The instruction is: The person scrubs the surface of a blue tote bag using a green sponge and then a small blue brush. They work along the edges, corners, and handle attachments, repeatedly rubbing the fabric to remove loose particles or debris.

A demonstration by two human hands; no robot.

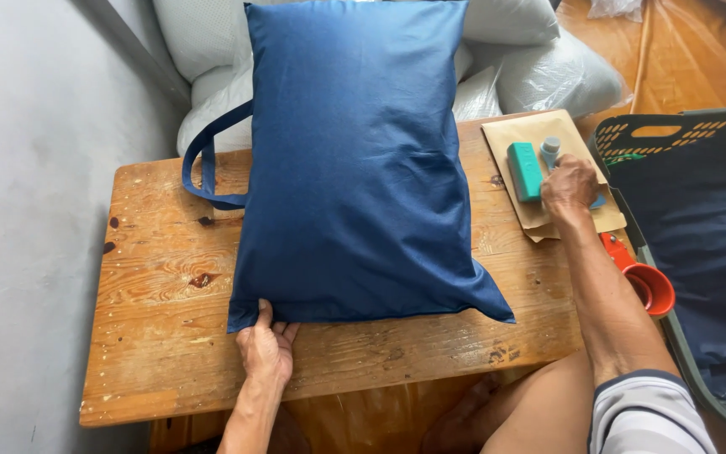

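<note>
A large dark blue pillow [355, 160] with a blue carry strap [203, 168] on its left side lies on a worn wooden table [161, 277]. My left hand [267, 349] rests at the pillow's near left corner, thumb on the fabric edge. My right hand [570, 185] reaches over a brown paper envelope [539, 134] at the table's right end, fingers closed on a small object with a grey cap [551, 149]. A teal block [524, 170] lies right next to that hand on the envelope.
A dark green plastic basket [674, 134] holding navy fabric stands to the right. An orange-red cup [650, 286] hangs beside the table's right edge. White stuffed pillows in plastic [548, 76] pile behind the table. A grey wall runs along the left.
</note>
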